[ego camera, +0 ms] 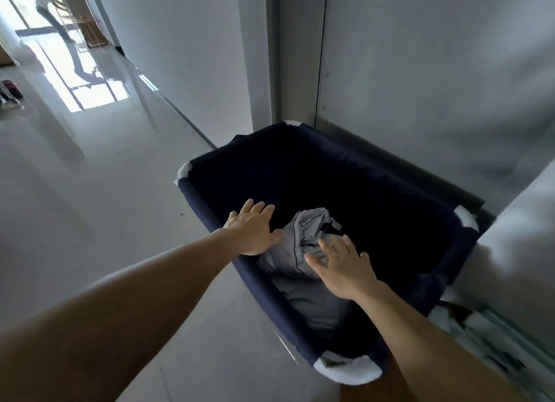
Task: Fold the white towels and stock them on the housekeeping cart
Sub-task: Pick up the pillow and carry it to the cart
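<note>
A dark navy fabric laundry bin (pixel 450 221) with white corner pieces stands against the wall. Inside it lies a crumpled heap of white linen (pixel 303 236) with thin dark piping. My left hand (pixel 255 230) reaches over the bin's left rim with its fingers spread and straight. My right hand (pixel 342 266) hovers over the linen with fingers spread, holding nothing. Whether either hand touches the cloth is unclear.
A grey wall and door frame (pixel 276 56) rise right behind the bin. A blurred white mass (pixel 516 236) and a blurred surface sit at the right edge. Glossy tiled corridor floor (pixel 90 191) stretches left. Far down it a person (pixel 51 11) pushes a cart.
</note>
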The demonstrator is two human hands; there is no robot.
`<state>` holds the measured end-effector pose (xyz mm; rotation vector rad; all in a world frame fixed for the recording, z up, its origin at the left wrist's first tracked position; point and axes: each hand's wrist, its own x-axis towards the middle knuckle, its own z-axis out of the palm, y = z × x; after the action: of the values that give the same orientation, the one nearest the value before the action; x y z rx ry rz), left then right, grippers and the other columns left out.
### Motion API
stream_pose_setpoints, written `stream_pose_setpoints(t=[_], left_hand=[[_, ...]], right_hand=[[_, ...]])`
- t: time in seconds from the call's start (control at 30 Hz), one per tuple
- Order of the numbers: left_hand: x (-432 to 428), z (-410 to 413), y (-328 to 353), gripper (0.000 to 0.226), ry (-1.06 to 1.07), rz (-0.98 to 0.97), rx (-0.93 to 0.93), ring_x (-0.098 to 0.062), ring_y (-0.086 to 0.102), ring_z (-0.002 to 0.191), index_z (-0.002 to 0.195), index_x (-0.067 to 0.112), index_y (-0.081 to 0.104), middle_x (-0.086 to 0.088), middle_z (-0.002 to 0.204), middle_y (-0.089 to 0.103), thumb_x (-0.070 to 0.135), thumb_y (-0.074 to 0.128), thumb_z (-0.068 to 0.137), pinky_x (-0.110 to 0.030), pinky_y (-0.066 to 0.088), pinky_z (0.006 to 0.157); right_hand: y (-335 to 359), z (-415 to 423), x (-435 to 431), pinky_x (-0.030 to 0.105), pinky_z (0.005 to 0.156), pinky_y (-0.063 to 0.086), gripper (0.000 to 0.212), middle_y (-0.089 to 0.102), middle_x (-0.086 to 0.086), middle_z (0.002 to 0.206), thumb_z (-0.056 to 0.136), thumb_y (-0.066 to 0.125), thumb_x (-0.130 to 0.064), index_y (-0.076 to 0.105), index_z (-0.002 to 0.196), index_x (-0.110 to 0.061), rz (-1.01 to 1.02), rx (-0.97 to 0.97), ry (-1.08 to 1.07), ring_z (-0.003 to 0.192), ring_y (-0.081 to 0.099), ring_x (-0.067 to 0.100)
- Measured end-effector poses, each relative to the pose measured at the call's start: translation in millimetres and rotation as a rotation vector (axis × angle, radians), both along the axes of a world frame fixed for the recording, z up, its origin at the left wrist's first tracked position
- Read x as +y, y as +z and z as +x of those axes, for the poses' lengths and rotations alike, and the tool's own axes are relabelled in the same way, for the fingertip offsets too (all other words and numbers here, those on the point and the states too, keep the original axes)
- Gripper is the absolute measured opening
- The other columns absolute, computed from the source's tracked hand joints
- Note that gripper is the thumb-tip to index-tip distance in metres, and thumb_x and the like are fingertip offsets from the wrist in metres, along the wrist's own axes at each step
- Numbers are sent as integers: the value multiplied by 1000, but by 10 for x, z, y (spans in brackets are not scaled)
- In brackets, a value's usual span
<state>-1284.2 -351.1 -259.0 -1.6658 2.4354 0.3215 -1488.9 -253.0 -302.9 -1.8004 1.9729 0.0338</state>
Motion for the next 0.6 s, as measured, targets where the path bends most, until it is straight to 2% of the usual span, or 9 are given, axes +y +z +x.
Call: stream_pose_setpoints(t=[0.17, 0.23, 0.3, 0.37, 0.43, 0.5, 0.6], left_hand=[[-848, -319, -262, 80, -84, 108, -12, -29, 2, 152, 159, 21, 6, 0, 166, 10, 58, 42, 97, -51, 19, 120], [-1196, -470, -448, 81, -123, 171, -26, -29, 8, 152, 159, 19, 7, -1, 165, 13, 57, 43, 97, -50, 23, 119], [-1597, -641, -682, 81, -145, 234, -18, -29, 20, 148, 157, 17, 13, -4, 162, 21, 56, 46, 95, -48, 30, 115], [-2020, -836, -967, 78, -154, 313, 18, -31, 32, 142, 154, 14, 21, -9, 157, 31, 57, 49, 95, -44, 36, 111], [-2470, -1035, -1316, 74, -192, 415, 42, -33, 41, 135, 153, 13, 25, -12, 152, 38, 54, 48, 97, -42, 39, 108], [-2895, -1209, -1735, 72, -199, 501, 57, -33, 48, 128, 152, 13, 27, -14, 147, 42, 52, 49, 97, -44, 44, 105], [-3393, -1412, -2378, 78, -159, 585, 81, -32, 48, 128, 154, 11, 22, -15, 148, 41, 52, 54, 95, -44, 45, 104]], right_hand=[[-221, -341, -579, 63, 113, 21, 71, 6, 7, 167, 92, 11, -61, 27, 155, -32, 87, 46, -11, 152, -3, 38], [-394, -435, -801, 56, 109, 30, 68, 14, 10, 164, 93, 14, -60, 32, 152, -30, 120, 32, -68, 149, 8, 39], [-633, -478, -1064, 50, 109, 35, 55, 23, 14, 159, 100, 22, -55, 35, 148, -31, 159, -1, -144, 145, 22, 39], [-913, -488, -1352, 53, 115, 29, 51, 22, 16, 161, 104, 27, -51, 31, 150, -31, 193, -48, -225, 145, 22, 40], [-1228, -479, -1657, 48, 120, 21, 67, 17, 13, 164, 103, 31, -57, 19, 158, -20, 233, -134, -402, 150, 17, 34], [-1600, -463, -1970, 47, 121, 20, 75, 14, 11, 166, 101, 29, -63, 13, 159, -17, 263, -212, -516, 151, 15, 29], [-2167, -465, -2437, 47, 120, 22, 77, 16, 9, 165, 100, 29, -66, 17, 159, -17, 311, -268, -628, 150, 16, 26]])
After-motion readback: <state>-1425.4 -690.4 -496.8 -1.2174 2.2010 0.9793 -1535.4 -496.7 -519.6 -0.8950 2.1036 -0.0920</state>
